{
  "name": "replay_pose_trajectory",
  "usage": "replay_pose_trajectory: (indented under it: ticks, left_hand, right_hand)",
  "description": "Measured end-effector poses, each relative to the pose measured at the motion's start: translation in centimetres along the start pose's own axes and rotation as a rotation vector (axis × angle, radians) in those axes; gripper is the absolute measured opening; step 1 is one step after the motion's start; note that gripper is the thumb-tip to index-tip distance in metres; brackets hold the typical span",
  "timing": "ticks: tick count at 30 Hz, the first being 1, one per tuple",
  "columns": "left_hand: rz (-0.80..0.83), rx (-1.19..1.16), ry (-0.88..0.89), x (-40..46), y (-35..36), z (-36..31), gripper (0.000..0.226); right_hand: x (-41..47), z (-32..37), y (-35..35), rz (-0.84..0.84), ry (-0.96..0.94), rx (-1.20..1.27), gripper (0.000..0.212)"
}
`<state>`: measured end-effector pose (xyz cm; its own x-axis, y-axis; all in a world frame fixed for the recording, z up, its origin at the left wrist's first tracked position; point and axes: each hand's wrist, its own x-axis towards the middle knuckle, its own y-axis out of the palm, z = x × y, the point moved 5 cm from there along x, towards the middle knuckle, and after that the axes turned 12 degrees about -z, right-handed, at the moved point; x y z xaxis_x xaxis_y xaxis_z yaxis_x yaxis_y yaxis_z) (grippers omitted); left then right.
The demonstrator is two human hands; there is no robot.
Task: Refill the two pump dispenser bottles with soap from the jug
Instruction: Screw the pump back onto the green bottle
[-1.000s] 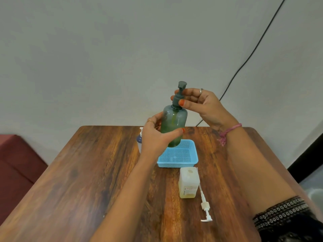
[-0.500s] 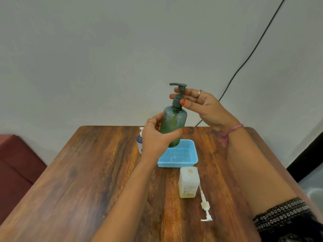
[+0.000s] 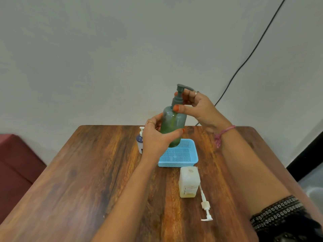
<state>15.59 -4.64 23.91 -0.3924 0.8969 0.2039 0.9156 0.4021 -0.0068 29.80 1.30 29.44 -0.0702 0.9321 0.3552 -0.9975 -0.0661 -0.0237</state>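
Observation:
I hold a green translucent pump bottle [image 3: 172, 125] upright in the air above the blue basket [image 3: 178, 157]. My left hand [image 3: 156, 137] wraps around the bottle's body. My right hand [image 3: 197, 109] pinches its dark grey pump collar [image 3: 176, 100], thumb in front, fingers behind the stem. A pale square jug [image 3: 189, 182] of yellowish soap stands on the table in front of the basket, cap off. Beside the jug lies a white pump head with its tube [image 3: 204, 205]. A second bottle, white with a dark blue label [image 3: 139, 141], stands behind my left hand, partly hidden.
The wooden table [image 3: 83, 180] ends close to a grey wall at the back. A black cable [image 3: 244, 62] runs down the wall at the right. A dark red seat [image 3: 15, 163] sits left of the table.
The green bottle's pump head has turned: its nozzle pointed toward me, then left, and now points right behind my fingers. My right hand shifted its grip on the collar. My left hand stays put.

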Motion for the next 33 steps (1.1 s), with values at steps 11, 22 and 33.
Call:
replay_pose_trajectory:
  ticks: [11, 22, 33]
  left_hand:
    - [0.006, 0.002, -0.021, 0.4, 0.7, 0.6, 0.065]
    - [-0.002, 0.008, -0.032, 0.7, 0.7, 1.2, 0.066]
    - [0.018, 0.036, -0.033, 0.7, 1.2, 1.3, 0.066]
  right_hand:
    - [0.3, -1.3, 0.3, 0.143, 0.112, 0.119, 0.040]
    - [0.3, -1.3, 0.0, 0.165, 0.161, 0.159, 0.039]
    - [-0.4, -1.7, 0.0, 0.137, 0.207, 0.215, 0.037]
